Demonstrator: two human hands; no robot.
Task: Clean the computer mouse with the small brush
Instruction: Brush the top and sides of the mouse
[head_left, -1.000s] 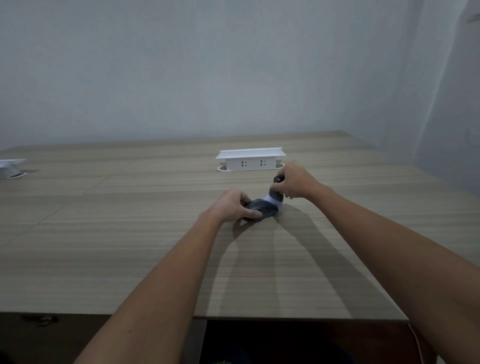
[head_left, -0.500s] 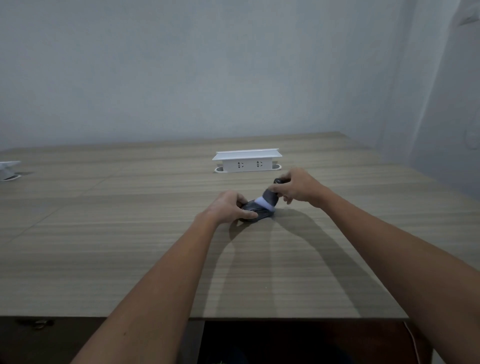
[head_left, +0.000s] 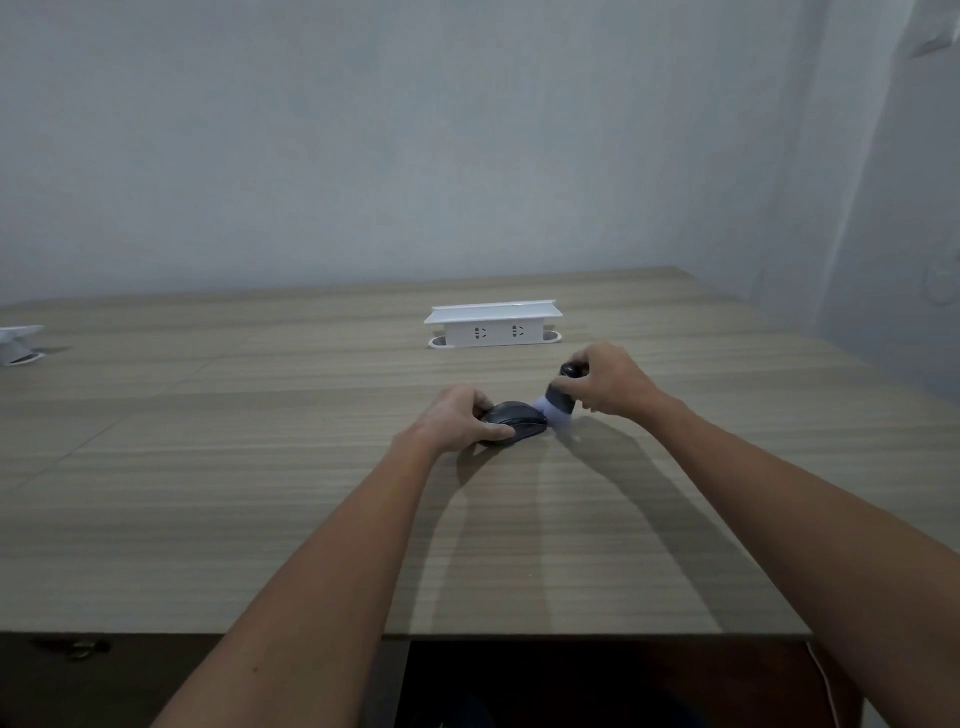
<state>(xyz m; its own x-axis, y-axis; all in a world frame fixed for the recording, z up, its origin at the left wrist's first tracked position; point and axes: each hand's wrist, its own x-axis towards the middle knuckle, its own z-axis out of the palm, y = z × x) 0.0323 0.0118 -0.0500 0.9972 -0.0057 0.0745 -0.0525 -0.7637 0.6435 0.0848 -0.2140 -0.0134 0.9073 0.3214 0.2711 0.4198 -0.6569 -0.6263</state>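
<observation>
Head view: the left hand (head_left: 457, 423) pins the computer mouse (head_left: 515, 420) on the table (head_left: 260, 493) so it cannot slide — the right hand (head_left: 608, 382) grips the small brush (head_left: 558, 402), bristles at its right end.

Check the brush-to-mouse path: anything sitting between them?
Nothing visible. The right hand holds the small brush with its pale bristles right at the right end of the mouse, which the left hand holds on the table. The white socket box stands farther back, clear of both.

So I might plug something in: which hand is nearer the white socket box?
Right hand, just in front of the socket box; left hand sits farther back, on the mouse.
</observation>
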